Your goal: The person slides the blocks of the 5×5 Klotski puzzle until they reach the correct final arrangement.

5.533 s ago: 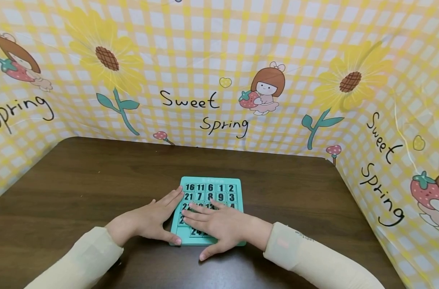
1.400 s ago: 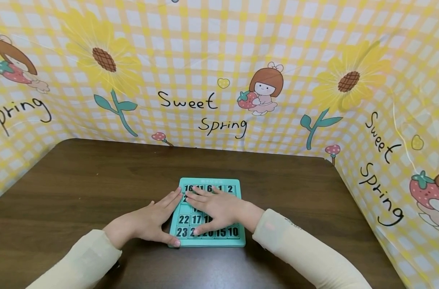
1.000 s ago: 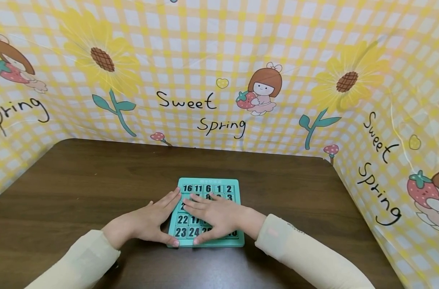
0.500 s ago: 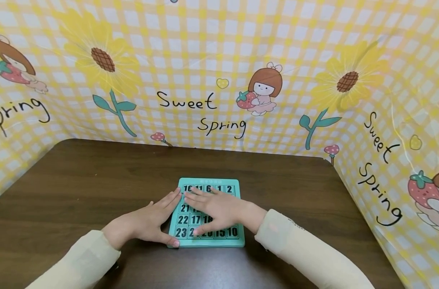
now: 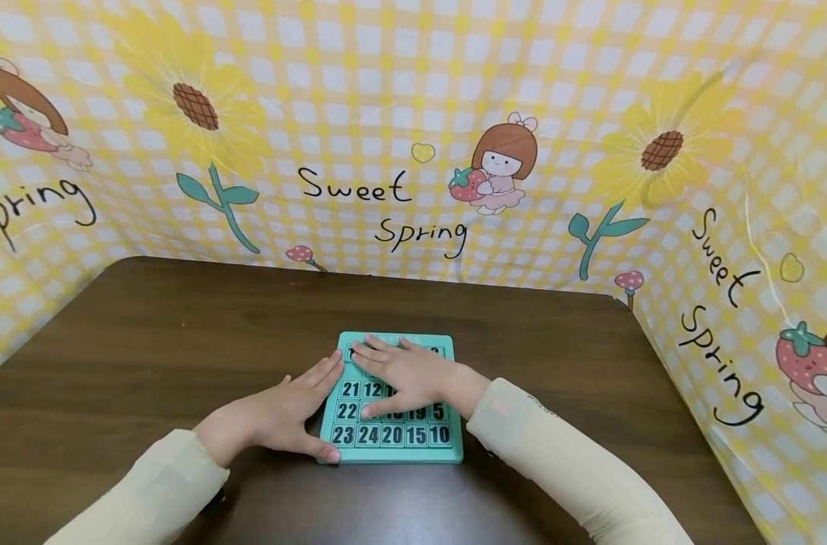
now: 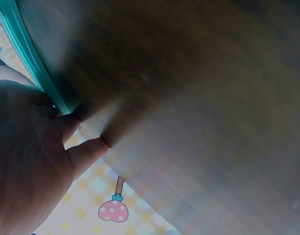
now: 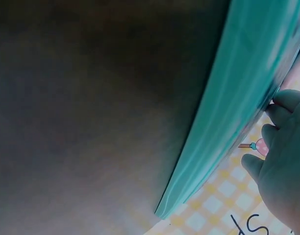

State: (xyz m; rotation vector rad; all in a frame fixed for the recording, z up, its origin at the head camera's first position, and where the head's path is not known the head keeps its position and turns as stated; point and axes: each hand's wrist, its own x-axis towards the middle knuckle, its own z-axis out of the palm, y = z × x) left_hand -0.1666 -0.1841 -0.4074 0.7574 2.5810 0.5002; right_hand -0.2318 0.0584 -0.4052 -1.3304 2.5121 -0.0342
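Observation:
A teal number slide puzzle [image 5: 399, 456] lies flat on the brown table in the head view. Its bottom row of tiles reads 23, 24, 20, 15, 10, with 21 and 22 stacked above the 23. Bare teal shows at the left of the second row. My left hand [image 5: 284, 415] lies along the puzzle's left side, fingertips at its upper edge and thumb on its lower corner. My right hand [image 5: 416, 378] spreads over the upper rows, fingertips on the tiles near the top left; it covers many of the numbers. The right wrist view shows the puzzle's side wall [image 7: 238, 93].
A dark wood table [image 5: 222, 318] surrounds the puzzle. Behind it and on both sides hangs a yellow checked cloth [image 5: 359, 91] printed with flowers and "Sweet Spring". Cream sleeves [image 5: 542, 446] cover both forearms.
My right hand has slid up toward the top rows, uncovering more lower tiles. Since the oldest frame, the gap has moved from the bottom left to the second row. My left hand has stayed put.

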